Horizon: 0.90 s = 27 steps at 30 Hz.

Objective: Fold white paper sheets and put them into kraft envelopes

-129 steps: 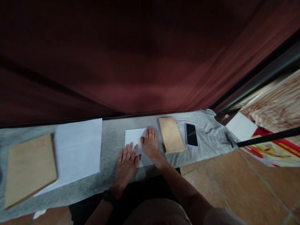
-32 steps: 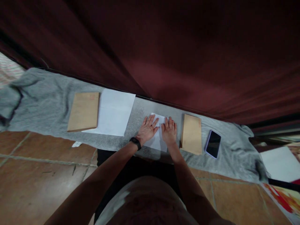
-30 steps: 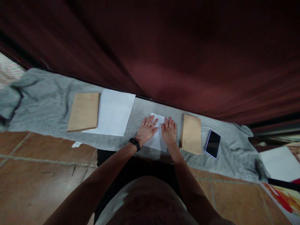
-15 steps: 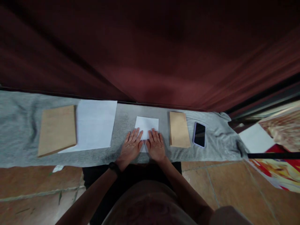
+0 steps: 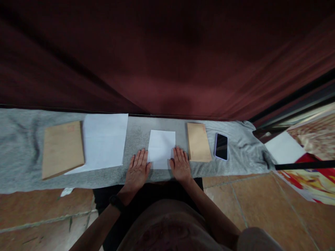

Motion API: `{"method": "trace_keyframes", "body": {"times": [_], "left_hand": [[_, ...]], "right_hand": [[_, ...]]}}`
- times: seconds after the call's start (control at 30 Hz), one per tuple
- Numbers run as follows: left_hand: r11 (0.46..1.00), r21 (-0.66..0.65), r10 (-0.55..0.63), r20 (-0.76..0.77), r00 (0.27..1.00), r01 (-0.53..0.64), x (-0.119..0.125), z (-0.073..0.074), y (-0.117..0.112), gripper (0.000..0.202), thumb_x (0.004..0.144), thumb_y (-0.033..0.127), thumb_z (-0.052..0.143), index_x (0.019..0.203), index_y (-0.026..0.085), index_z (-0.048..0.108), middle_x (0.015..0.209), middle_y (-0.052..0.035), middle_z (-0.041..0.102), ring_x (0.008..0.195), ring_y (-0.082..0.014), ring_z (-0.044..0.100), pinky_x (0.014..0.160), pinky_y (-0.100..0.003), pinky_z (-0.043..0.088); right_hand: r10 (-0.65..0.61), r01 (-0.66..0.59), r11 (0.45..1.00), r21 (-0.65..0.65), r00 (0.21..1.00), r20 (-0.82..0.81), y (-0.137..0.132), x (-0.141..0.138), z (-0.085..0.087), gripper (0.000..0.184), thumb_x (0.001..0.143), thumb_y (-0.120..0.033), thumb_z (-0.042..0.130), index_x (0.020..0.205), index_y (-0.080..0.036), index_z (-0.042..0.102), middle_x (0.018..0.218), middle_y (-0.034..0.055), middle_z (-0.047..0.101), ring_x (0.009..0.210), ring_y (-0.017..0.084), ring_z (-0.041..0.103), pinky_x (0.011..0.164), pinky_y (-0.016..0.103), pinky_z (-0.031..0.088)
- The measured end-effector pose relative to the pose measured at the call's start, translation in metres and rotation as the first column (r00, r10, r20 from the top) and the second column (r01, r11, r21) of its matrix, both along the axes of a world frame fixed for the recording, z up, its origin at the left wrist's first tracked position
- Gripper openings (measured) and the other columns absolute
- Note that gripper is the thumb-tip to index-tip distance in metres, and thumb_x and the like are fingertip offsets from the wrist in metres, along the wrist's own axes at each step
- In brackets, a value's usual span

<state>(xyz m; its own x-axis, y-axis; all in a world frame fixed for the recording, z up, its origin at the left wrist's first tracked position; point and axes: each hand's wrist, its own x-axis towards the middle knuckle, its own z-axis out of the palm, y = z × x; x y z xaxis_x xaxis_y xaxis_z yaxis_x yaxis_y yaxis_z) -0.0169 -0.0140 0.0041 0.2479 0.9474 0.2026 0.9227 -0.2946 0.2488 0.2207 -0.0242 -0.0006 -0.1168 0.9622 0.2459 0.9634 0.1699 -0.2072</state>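
The person has both palms down at the near side of the grey cloth [image 5: 138, 134], and a small white sheet [image 5: 161, 146] lies flat between them, straight in front of the body. The left hand [image 5: 136, 172] is relaxed, fingers out, clasping nothing, its thumb right at the sheet's left edge. The right hand [image 5: 181, 167] is just as loose and grips nothing, fingers by the sheet's right edge; I can't tell how hard either presses. A dark band [image 5: 117, 202] circles the left wrist. Over to the left I see large paper [image 5: 106, 139], partly covered by the wider of 2 brown stacks [image 5: 62, 150]. The narrow stack [image 5: 199, 142] sits just beyond the right hand, then a phone [image 5: 221, 146], screen up.
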Motion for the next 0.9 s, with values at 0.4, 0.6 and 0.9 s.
{"method": "trace_keyframes", "body": {"times": [0.4, 0.6, 0.9], "left_hand": [[0.985, -0.029, -0.173, -0.019, 0.985, 0.172, 0.008, 0.004, -0.021, 0.06, 0.105, 0.043, 0.034, 0.16, 0.02, 0.043, 0.164, -0.0114, 0.043, 0.154, -0.0302, 0.038, 0.127, -0.054, 0.03], [0.981, 0.032, -0.193, -0.028, 0.981, 0.194, -0.02, 0.002, -0.031, 0.066, 0.105, 0.048, 0.039, 0.162, 0.015, 0.038, 0.162, -0.0163, 0.046, 0.151, -0.031, 0.043, 0.127, -0.052, 0.03], [0.963, -0.011, -0.269, -0.049, 0.962, 0.269, -0.004, 0.008, -0.041, 0.061, 0.105, 0.044, 0.042, 0.161, 0.019, 0.041, 0.163, -0.0122, 0.045, 0.153, -0.0298, 0.04, 0.128, -0.051, 0.031]], "right_hand": [[0.29, -0.29, 0.952, -0.095, 0.957, -0.005, -0.035, 0.011, 0.015, 0.059, 0.108, -0.04, 0.048, 0.161, -0.017, 0.039, 0.167, 0.0103, 0.039, 0.152, 0.027, 0.04, 0.129, 0.049, 0.027], [0.273, -0.271, 0.957, -0.103, 0.962, 0.015, -0.044, 0.036, 0.016, 0.065, 0.108, -0.042, 0.048, 0.163, -0.011, 0.034, 0.167, 0.0142, 0.038, 0.152, 0.029, 0.04, 0.128, 0.05, 0.03], [0.377, -0.381, 0.915, -0.13, 0.925, -0.054, -0.057, 0.015, 0.024, 0.06, 0.108, -0.042, 0.048, 0.163, -0.018, 0.037, 0.168, 0.009, 0.037, 0.154, 0.026, 0.039, 0.129, 0.049, 0.03]]}}
